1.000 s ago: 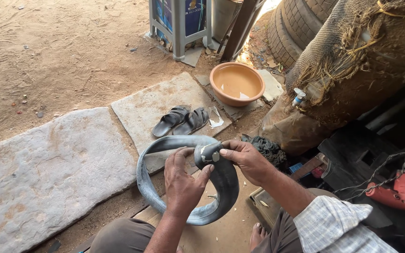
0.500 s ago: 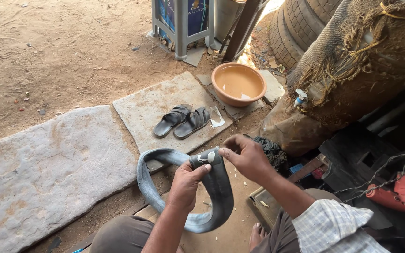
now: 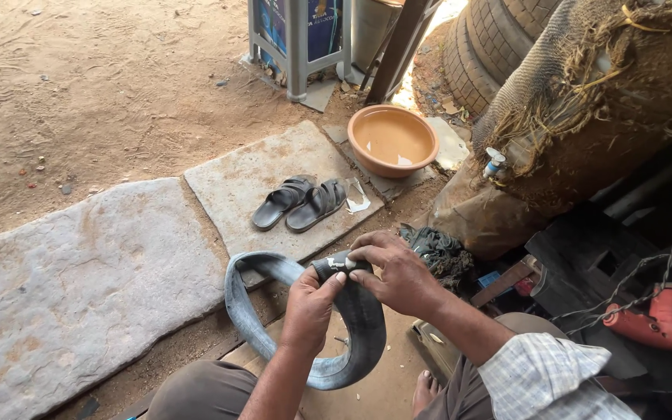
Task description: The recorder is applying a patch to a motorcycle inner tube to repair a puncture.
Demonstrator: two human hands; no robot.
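Two hands work one rubber inner tube [image 3: 274, 311], a flattened loop held over the person's knees. The left hand [image 3: 309, 307] has its grip closed around the tube's upper right bend, thumb on top. The right hand [image 3: 398, 272] pinches the same bend from the far side — its fingertips cover the spot, so what lies under them cannot be made out. The valve stem [image 3: 341, 340] shows inside the loop. A pair of sandals [image 3: 301, 204] lies on a stone slab [image 3: 243, 187] beyond, near a basin [image 3: 393, 140] of water.
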